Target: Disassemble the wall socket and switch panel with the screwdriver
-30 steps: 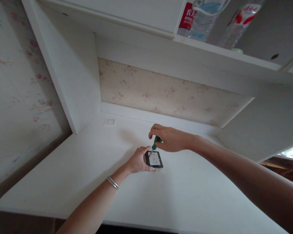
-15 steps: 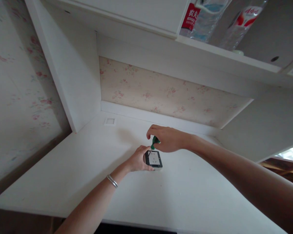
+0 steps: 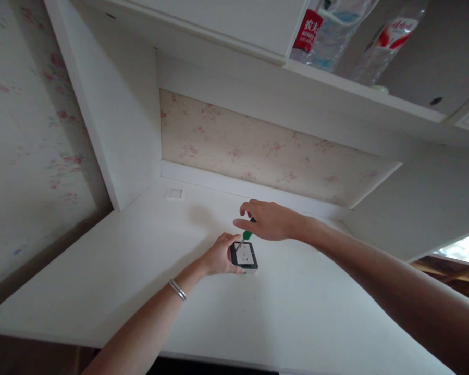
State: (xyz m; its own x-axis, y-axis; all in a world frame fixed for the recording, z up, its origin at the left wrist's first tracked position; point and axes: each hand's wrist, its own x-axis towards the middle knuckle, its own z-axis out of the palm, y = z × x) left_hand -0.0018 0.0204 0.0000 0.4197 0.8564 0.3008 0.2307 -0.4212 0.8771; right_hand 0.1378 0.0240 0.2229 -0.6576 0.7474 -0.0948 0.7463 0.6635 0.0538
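A small square socket plate (image 3: 245, 255), white with a dark frame, lies on the white desk (image 3: 289, 312). My left hand (image 3: 218, 255) grips its left edge, fingers curled round it; a silver bracelet sits on that wrist. My right hand (image 3: 266, 221) hovers just above and behind the plate and holds a green-handled screwdriver (image 3: 247, 234) upright. Its thin shaft points down onto the plate's upper left part. The fingers of that hand are partly stretched around the handle.
A white shelf unit surrounds the desk, with a side panel (image 3: 117, 120) on the left and floral wallpaper (image 3: 266, 151) behind. Two water bottles (image 3: 336, 31) lie on the shelf overhead. A small square cut-out (image 3: 174, 194) sits in the desk's back left corner.
My right hand has loosened and shifted its fingers on the screwdriver handle, which stays upright over the plate. My left hand and the plate have kept their place.
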